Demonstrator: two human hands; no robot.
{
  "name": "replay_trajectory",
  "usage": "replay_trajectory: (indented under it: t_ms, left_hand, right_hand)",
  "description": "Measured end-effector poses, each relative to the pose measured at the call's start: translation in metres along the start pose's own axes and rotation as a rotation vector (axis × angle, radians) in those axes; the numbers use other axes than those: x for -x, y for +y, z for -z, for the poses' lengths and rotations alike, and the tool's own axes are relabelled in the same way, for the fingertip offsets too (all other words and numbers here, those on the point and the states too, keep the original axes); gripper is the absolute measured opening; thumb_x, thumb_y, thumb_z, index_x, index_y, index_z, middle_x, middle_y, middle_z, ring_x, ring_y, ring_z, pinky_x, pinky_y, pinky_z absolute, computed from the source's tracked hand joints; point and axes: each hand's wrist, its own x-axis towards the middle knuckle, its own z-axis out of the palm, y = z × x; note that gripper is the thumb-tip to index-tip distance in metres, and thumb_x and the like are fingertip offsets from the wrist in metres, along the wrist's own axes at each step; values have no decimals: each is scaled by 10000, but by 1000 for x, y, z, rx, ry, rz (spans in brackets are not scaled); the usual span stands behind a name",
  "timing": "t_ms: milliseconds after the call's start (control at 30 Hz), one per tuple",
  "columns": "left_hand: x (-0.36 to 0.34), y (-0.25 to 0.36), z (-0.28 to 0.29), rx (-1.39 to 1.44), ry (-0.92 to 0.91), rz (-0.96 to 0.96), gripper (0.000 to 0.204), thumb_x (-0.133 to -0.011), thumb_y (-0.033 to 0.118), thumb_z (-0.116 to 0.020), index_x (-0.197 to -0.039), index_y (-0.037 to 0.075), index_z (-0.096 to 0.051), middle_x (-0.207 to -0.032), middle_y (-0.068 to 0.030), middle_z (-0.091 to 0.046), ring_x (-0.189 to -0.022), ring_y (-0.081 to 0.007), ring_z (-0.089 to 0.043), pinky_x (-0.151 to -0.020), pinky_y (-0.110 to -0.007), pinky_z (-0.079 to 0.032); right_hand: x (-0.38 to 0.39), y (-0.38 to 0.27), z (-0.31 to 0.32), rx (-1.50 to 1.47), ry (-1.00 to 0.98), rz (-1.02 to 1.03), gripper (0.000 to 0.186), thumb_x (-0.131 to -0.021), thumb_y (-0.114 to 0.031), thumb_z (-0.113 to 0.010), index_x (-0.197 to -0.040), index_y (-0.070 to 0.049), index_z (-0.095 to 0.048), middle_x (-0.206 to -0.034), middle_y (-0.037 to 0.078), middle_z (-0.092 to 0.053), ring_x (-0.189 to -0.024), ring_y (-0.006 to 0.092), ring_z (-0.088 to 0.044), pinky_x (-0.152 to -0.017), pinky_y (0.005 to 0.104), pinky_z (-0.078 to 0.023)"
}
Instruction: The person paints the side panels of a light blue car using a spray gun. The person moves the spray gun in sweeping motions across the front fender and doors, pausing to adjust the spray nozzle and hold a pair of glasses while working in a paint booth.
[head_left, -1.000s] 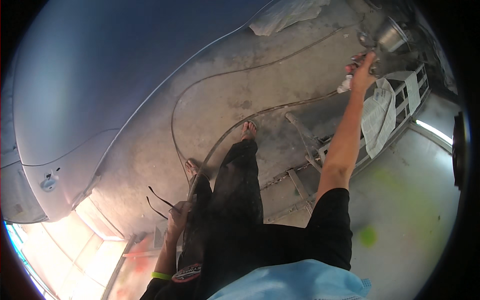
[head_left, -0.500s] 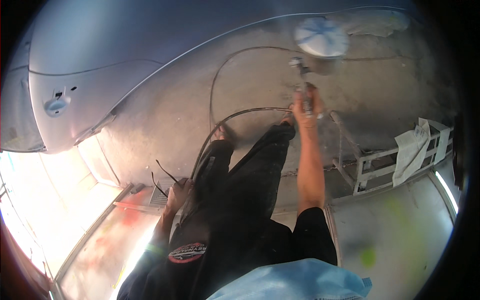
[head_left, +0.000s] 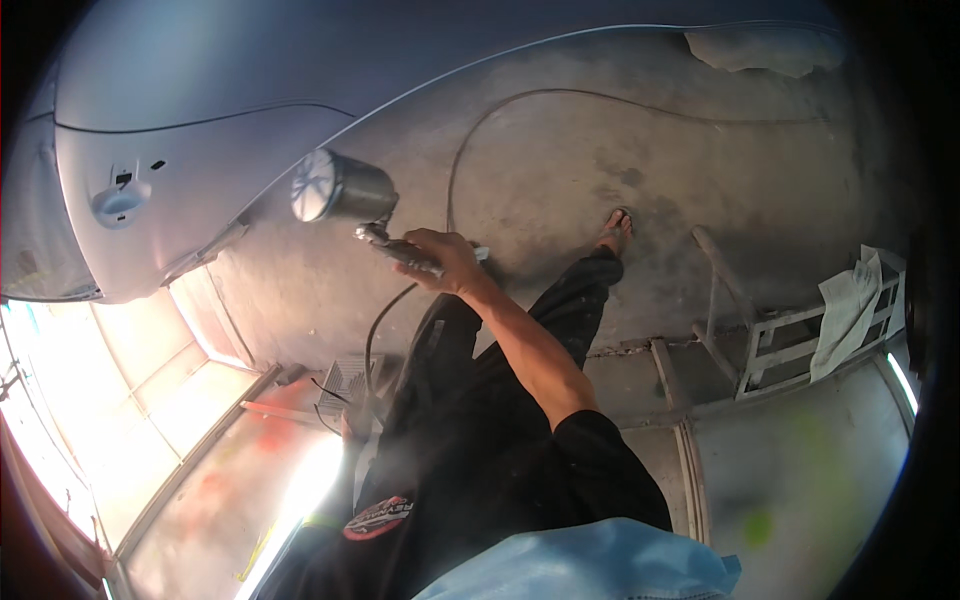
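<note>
My right hand (head_left: 447, 262) is wrapped round the handle of a metal spray gun (head_left: 410, 254). The gun is tilted, and its grey paint cup (head_left: 362, 192) with a blue-and-white lid lies to the left, close to the lower edge of a bluish-grey car body (head_left: 200, 60). Lower left, my left hand (head_left: 356, 425) is partly washed out by glare. From it stick out the thin dark arms of a pair of glasses (head_left: 331, 392), and a dark air hose (head_left: 372, 345) runs down beside it. Its fingers show poorly, but it appears closed on both.
A recessed handle opening (head_left: 122, 203) sits in the car panel. The hose (head_left: 540, 92) loops across the concrete floor (head_left: 560, 150). To the right stands a metal frame (head_left: 770, 350) with a sheet of paper (head_left: 845, 320) draped over it. A floor grate (head_left: 350, 378) lies at lower left.
My right hand has swung the spray gun from the upper right to the left, near the car body. My left hand has dropped slightly lower, and my right foot has stepped to the right.
</note>
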Motion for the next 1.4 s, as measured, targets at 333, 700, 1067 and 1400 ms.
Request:
replay_trajectory:
  t_ms: [333,700,1067,1400]
  left_hand:
    - [1,195,-30,-188,-197,-141,418,-980,363,-506,-938,-10,-691,-779,-85,-685,-764,-149,-641,-708,-304,-492]
    - [5,328,-87,-226,-290,-189,313,-955,300,-564,-1001,19,-694,-807,-91,-693,-716,-153,-640,-626,-304,-499]
    - [-16,287,-70,-299,-248,-235,321,-976,290,-515,-991,14,-677,-837,-170,-688,-789,-277,-677,-675,-380,-506]
    - [-33,95,23,-143,-127,-153,399,-985,353,-523,-912,-10,-672,-727,-45,-637,-675,-117,-568,-602,-296,-448]
  right_hand:
    - [26,26,286,-260,659,-253,294,-918,-320,-627,-919,-26,-631,-741,38,-641,-530,126,-593,-483,258,-476]
    - [60,-38,602,-229,1206,-180,504,-959,-516,-511,-1013,-25,-609,-770,69,-626,-542,141,-581,-423,268,-444]
    - [70,21,460,-69,1103,-195,389,-919,-398,-631,-970,-12,-633,-796,61,-644,-547,122,-588,-457,266,-483]
    - [39,68,103,120,505,60,346,-771,-298,-761,-996,-76,-621,-785,116,-664,-656,305,-672,-596,370,-541]
